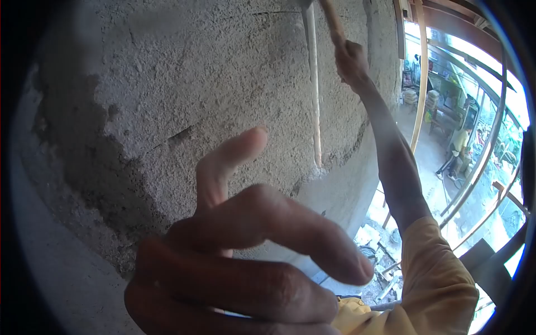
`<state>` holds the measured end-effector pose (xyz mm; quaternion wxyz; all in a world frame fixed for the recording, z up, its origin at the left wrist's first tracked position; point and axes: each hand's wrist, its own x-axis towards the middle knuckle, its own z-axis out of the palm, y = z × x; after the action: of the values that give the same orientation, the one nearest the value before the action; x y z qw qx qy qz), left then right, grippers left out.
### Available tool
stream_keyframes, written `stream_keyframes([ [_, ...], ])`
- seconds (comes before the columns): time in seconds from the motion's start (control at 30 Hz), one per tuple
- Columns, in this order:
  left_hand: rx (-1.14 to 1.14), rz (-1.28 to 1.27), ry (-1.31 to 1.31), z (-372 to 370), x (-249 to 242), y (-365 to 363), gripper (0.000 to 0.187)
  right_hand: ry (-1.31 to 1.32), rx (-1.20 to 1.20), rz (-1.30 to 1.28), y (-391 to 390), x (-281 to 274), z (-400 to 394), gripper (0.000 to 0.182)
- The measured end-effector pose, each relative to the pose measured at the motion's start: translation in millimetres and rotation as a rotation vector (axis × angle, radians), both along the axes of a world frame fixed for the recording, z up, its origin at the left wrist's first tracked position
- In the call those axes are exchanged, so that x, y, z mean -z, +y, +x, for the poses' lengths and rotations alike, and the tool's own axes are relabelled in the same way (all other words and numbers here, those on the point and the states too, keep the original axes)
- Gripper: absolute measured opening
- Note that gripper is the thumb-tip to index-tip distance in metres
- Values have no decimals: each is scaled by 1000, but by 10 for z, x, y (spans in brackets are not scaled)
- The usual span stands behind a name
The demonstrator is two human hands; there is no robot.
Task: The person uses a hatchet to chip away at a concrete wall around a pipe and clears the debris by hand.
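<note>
My left hand [240,257] is large in the foreground, fingers bent and spread apart, holding nothing. The thumb points up in front of the rough cement wall [223,67]. Higher up at the right, my right hand [352,61] is closed around the wooden handle of a tool [331,21]. The tool's working end lies past the top of the view. Left of this hand, a thin pale rod [315,100] runs down the wall and ends at a crumbly edge. My right arm is stretched upward in a yellow sleeve.
Smooth grey plaster [340,195] borders the rough patch. At the right stand a wooden post [420,72] and several slanting poles. A person [459,146] is on the ground level below, with stacked sacks [432,99] farther back. Rubble [379,245] lies beneath the wall.
</note>
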<state>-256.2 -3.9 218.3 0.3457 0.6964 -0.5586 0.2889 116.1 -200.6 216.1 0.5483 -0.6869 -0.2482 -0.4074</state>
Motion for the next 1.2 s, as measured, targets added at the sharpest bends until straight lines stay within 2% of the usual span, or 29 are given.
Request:
stream_keyframes([
  [0.07,55,16,-37,74,-80,51,14,-141,36,124,39,57,-38,63],
  [0.17,143,25,-42,113,-85,10,10,-118,250,-167,202,272,370,67],
  [0.2,174,33,-53,102,-3,-230,8,-57,162,-187,147,234,338,70],
  [0.27,231,51,-110,-50,14,-58,7,98,81,-126,-51,76,80,68],
  [0.3,259,67,-120,-72,-3,-78,6,192,35,-89,-131,166,-112,67],
  [0.33,217,136,-36,-83,32,-86,9,200,82,-90,-166,360,-88,67],
  [0.4,120,266,122,-109,288,-46,21,1,122,-101,-239,858,-194,67],
  [0.43,67,331,201,-78,388,-29,27,26,94,-100,-311,1236,-30,66],
  [0.5,122,434,327,87,524,-39,24,196,90,-28,-378,1975,-224,62],
  [0.53,148,484,397,203,551,-64,22,177,103,-38,-411,2371,-289,61],
  [0.57,24,439,315,352,503,-126,22,214,100,-28,-431,2701,-454,60],
  [0.67,-305,274,118,1089,215,-317,24,587,12,73,-498,3583,-945,53],
  [0.7,-385,213,73,1440,64,-354,26,637,-5,114,-521,3761,-1156,53],
  [0.73,-609,175,49,1615,-198,-472,32,765,-22,120,-588,3959,-1316,54],
  [0.77,-740,155,-8,1897,-428,-546,37,847,-2,156,-641,4237,-1426,54],
  [0.83,-871,-58,-169,2715,-760,-598,39,919,37,165,-791,4767,-1653,57],
  [0.87,-965,-155,-224,3054,-954,-623,40,994,66,148,-868,4851,-1821,55],
  [0.9,-1024,-200,-422,3474,-1145,-584,41,975,88,172,-928,5141,-1916,54],
  [0.93,-1076,-244,-622,3785,-1313,-548,41,1013,102,209,-981,5258,-2055,52],
  [0.97,-1186,-190,-738,3896,-1464,-591,42,1052,120,255,-1017,5309,-2174,59],
  [1.03,-1392,-79,-961,4024,-1667,-694,42,1105,134,332,-1127,5546,-2299,57],
  [1.13,-1381,-87,-1073,4205,-1778,-817,26,1107,247,342,-1302,5595,-2297,52],
  [1.2,-1346,-62,-1103,4267,-1787,-803,25,1123,213,425,-1426,5250,-2243,52],
])
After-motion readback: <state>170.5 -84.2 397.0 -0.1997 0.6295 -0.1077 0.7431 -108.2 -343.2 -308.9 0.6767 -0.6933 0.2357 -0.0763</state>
